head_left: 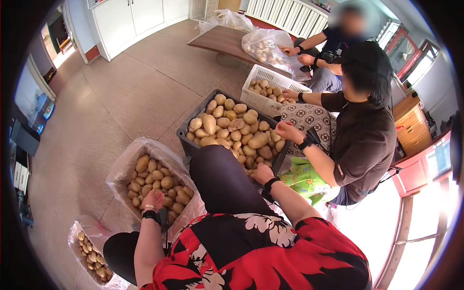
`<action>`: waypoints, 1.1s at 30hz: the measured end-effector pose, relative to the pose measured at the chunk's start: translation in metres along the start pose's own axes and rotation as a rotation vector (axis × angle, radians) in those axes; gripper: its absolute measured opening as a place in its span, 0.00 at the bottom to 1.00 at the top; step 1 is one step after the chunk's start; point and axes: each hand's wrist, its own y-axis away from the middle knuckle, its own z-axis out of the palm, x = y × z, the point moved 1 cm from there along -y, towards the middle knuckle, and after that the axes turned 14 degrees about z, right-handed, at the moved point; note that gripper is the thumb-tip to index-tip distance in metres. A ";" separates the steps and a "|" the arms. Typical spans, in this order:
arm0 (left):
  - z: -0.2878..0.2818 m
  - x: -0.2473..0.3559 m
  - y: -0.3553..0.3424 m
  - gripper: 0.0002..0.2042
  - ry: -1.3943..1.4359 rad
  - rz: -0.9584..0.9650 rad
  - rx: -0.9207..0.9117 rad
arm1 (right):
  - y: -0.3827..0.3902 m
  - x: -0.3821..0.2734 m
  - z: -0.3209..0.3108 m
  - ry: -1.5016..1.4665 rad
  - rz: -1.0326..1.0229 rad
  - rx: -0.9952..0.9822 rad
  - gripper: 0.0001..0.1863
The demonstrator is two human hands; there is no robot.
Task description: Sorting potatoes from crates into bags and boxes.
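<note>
My left hand (153, 199), a dark band on its wrist, hovers over a crate lined with clear plastic (119, 169). Potatoes (166, 182) fill much of that crate. The left fingers are loosely apart, with no potato visible in them. At the near edge of a dark plastic crate (181, 137), my right hand (262, 174) curls its fingers round a potato (249, 172), which the hand partly hides. Many more potatoes (227, 123) are heaped in the dark crate. My knee covers part of its near side.
A co-worker (367, 130) sits to the right, hands near the dark crate and a white crate (261, 72) of potatoes. Farther back, another person (333, 53) handles a clear bag of potatoes (267, 47) beside a low wooden board (217, 42). Another potato-filled bag (92, 258) stands lower left.
</note>
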 end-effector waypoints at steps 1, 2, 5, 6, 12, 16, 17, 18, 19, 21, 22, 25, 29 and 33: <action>0.007 0.006 0.005 0.17 -0.015 0.004 -0.007 | 0.002 -0.003 -0.003 -0.015 0.026 0.035 0.24; 0.014 0.010 0.010 0.17 -0.024 0.033 -0.066 | 0.004 -0.006 -0.009 -0.059 0.005 0.059 0.25; 0.038 0.023 0.028 0.17 -0.029 0.097 -0.128 | 0.009 -0.026 -0.037 -0.184 -0.054 0.093 0.28; 0.047 0.030 0.034 0.17 -0.007 0.134 -0.134 | 0.011 -0.037 -0.052 -0.252 -0.107 0.137 0.30; 0.095 0.068 0.081 0.17 0.086 0.151 -0.427 | 0.079 -0.131 -0.156 -0.999 -0.348 -0.377 0.21; 0.120 0.086 0.115 0.22 0.123 0.036 -0.662 | 0.146 -0.203 -0.162 -0.843 -0.542 -0.614 0.19; 0.127 0.090 0.123 0.22 0.148 0.052 -0.731 | 0.160 -0.216 -0.151 -0.784 -0.542 -0.632 0.19; 0.133 0.092 0.132 0.23 0.180 0.004 -0.846 | 0.170 -0.227 -0.140 -0.691 -0.633 -0.691 0.19; 0.137 0.093 0.140 0.24 0.210 -0.045 -0.954 | 0.178 -0.233 -0.126 -0.620 -0.644 -0.676 0.17; 0.140 0.092 0.150 0.25 0.151 -0.031 -0.886 | 0.184 -0.249 -0.096 -0.453 -0.729 -0.526 0.16; 0.137 0.090 0.153 0.25 0.165 -0.073 -0.931 | 0.186 -0.256 -0.082 -0.350 -0.863 -0.296 0.17; 0.125 0.078 0.141 0.24 0.213 -0.109 -0.957 | 0.185 -0.261 -0.056 -0.242 -0.855 -0.149 0.17; 0.101 0.046 0.094 0.21 0.330 -0.234 -0.939 | 0.175 -0.252 -0.073 -0.457 -0.917 -0.057 0.21; 0.073 0.005 0.050 0.22 0.374 -0.264 -0.353 | 0.141 -0.228 -0.115 -0.777 -0.741 -0.102 0.14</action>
